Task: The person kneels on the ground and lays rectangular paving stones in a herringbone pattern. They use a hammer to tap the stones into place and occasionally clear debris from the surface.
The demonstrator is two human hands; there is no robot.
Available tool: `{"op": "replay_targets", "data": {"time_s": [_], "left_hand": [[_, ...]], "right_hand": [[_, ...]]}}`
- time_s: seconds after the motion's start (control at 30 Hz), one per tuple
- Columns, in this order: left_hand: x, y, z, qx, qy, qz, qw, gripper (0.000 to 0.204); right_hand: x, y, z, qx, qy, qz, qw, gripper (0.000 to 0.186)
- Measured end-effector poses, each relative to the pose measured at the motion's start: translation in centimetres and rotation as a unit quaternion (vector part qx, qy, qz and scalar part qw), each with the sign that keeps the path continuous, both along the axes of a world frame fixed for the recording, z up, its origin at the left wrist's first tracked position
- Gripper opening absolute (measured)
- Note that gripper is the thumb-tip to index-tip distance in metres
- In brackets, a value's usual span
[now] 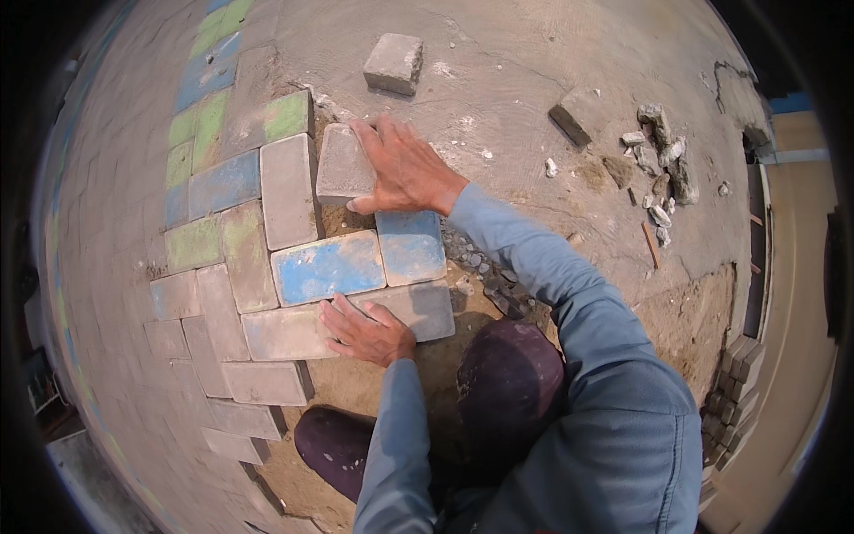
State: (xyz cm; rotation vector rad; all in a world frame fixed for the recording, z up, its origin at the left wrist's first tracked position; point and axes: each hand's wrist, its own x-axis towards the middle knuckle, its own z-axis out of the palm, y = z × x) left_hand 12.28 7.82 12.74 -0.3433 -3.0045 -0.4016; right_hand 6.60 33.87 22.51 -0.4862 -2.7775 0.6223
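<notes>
My right hand [405, 166] grips a short grey paving block [343, 169], fingertips over its far edge and thumb at its near side. The block sits tilted beside a long pale paver [289, 190], over a sandy gap. My left hand [366, 331] rests with fingers spread on a grey paver [286, 333], holding nothing. Between my hands lies a paver with worn blue paint [327, 267]. Against its right end is a blue-topped block [411, 247], and below that a grey block [418, 309].
Laid pavers [116, 267] with blue and green patches cover the left. One loose block [393, 64] lies on the far concrete, another [571, 116] to its right near broken rubble [663, 156]. Dark stone chips [504, 298] lie by my knee. Blocks are stacked [737, 383] at far right.
</notes>
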Motion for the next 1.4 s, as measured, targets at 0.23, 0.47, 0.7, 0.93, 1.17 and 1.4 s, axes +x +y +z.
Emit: {"op": "replay_targets", "data": {"time_s": [0.23, 0.47, 0.7, 0.93, 1.17, 1.4], "left_hand": [[0.2, 0.2, 0.1, 0.010, 0.021, -0.007, 1.000, 0.053], [0.1, 0.1, 0.4, 0.014, -0.014, -0.005, 1.000, 0.058], [0.1, 0.1, 0.5, 0.003, 0.002, -0.009, 1.000, 0.056], [0.2, 0.5, 0.6, -0.016, 0.013, -0.006, 1.000, 0.053], [0.3, 0.4, 0.4, -0.024, -0.012, 0.007, 1.000, 0.054], [0.1, 0.1, -0.1, -0.017, 0.002, -0.008, 1.000, 0.055]], "right_hand": [[10.7, 13.0, -0.3, 0.104, -0.132, -0.165, 0.972, 0.111], [21.6, 24.4, 1.2, 0.052, -0.188, -0.287, 0.938, 0.110], [25.1, 22.5, -0.1, -0.102, -0.187, -0.326, 0.921, 0.113], [29.8, 24.6, 5.1, -0.206, -0.186, -0.302, 0.912, 0.065], [30.7, 26.4, 3.8, 0.053, -0.301, -0.218, 0.927, 0.045], [34.1, 24.1, 0.2, -0.111, -0.069, -0.399, 0.907, 0.046]]}}
